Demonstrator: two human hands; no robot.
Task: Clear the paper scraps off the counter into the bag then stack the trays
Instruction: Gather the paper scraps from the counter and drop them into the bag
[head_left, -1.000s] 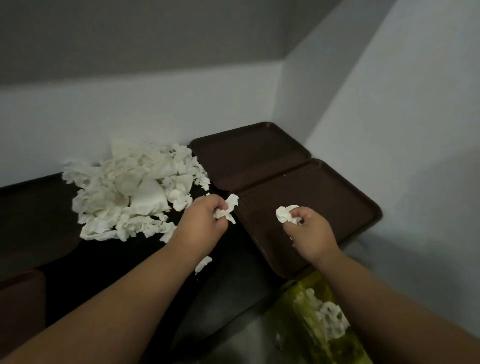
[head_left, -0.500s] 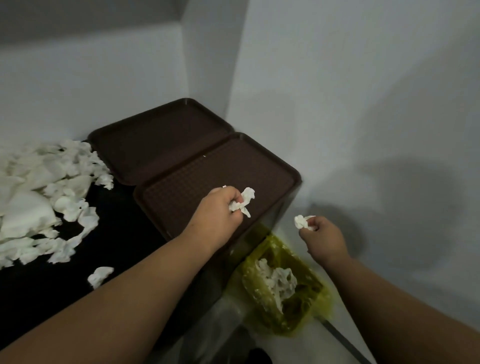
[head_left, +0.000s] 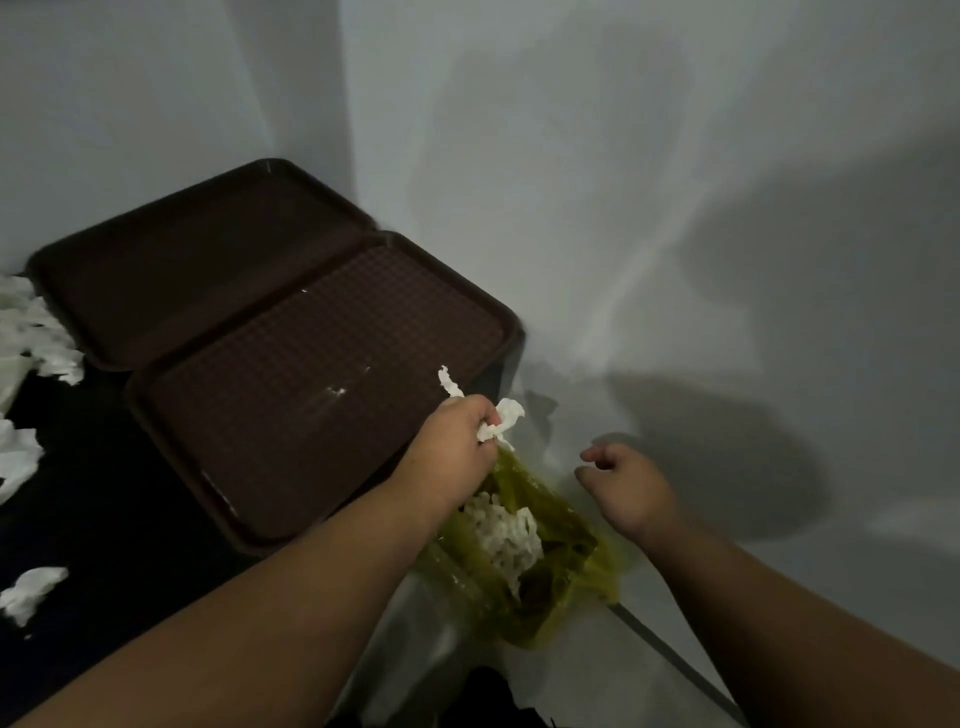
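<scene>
Dark counter (head_left: 104, 519) ends at grey walls (head_left: 623, 208). My left fingers (head_left: 480, 413) pinch a paper scrap (head_left: 506, 418) right over the yellow-green bag (head_left: 566, 566). My right fingers (head_left: 597, 456) hang loosely curled, empty, just beside it. Near tray (head_left: 291, 415), far tray (head_left: 197, 265) and loose scraps (head_left: 36, 332) lie leftward.

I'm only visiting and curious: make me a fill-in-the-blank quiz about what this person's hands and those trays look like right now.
1. The left hand grips a white paper ____ beside the yellow-green bag.
2. The right hand holds ____.
3. ____ brown trays lie side by side on the dark counter.
Missing words: scrap; nothing; two.
</scene>
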